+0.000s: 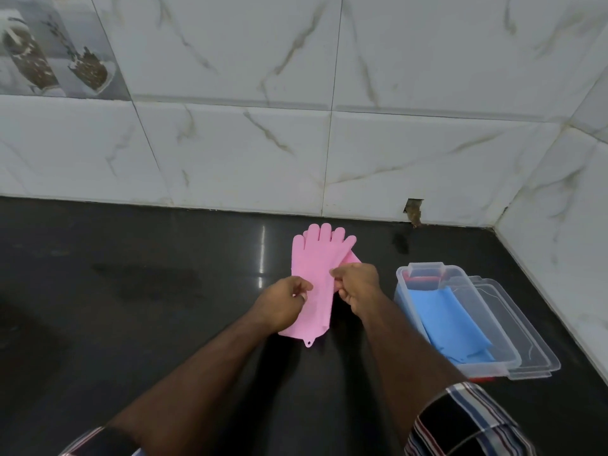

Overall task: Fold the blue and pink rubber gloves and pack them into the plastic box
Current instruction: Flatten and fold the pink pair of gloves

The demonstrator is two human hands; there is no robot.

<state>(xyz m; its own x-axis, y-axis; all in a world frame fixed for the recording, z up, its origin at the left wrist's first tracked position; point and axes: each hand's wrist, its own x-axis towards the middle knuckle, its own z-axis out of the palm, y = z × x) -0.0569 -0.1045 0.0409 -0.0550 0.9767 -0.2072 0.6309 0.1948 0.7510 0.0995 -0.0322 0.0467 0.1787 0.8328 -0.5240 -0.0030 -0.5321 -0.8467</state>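
Together our left hand (282,304) and right hand (357,284) pinch the pink gloves (316,268) flat on the tabletop (131,291); blue gloves (450,320) lie in the plastic box (403,274).

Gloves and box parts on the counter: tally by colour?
Pink gloves: 2, stacked, pinched by left hand and right hand
Blue gloves: at least 1 in the plastic box; exact count hidden by folds
Clear plastic box: 1
Clear lid: 1, beside the box
Total: at least 5
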